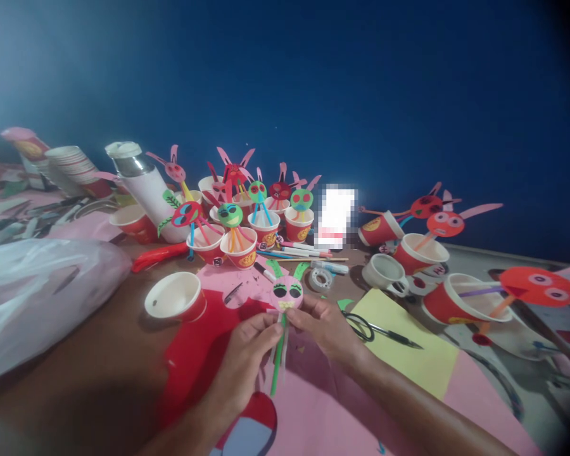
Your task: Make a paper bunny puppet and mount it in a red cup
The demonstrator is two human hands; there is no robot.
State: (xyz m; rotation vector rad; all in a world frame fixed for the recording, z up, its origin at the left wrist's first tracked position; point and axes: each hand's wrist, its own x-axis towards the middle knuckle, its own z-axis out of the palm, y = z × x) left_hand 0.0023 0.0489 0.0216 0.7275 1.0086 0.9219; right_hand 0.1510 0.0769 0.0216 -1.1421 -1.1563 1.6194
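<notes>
A pink paper bunny face (pixel 286 292) with green ears and black eyes stands upright between my hands. Below it runs a green stick (pixel 278 358), with thin pale strips hanging alongside. My left hand (pixel 247 354) pinches the stick just under the face. My right hand (pixel 330 329) has its thumb and fingers closed on the lower edge of the face. Pink paper (pixel 313 405) and red paper (pixel 190 354) lie beneath the hands.
Paper cups (pixel 240 256) with similar figures line the back. An open cup (pixel 175 297) stands left, near a plastic bag (pixel 42 297). Scissors (pixel 361 326) and a pen (pixel 396 337) lie on yellow paper (pixel 422 367) at right, below a mug (pixel 384 273). A tape roll (pixel 320 279) lies ahead.
</notes>
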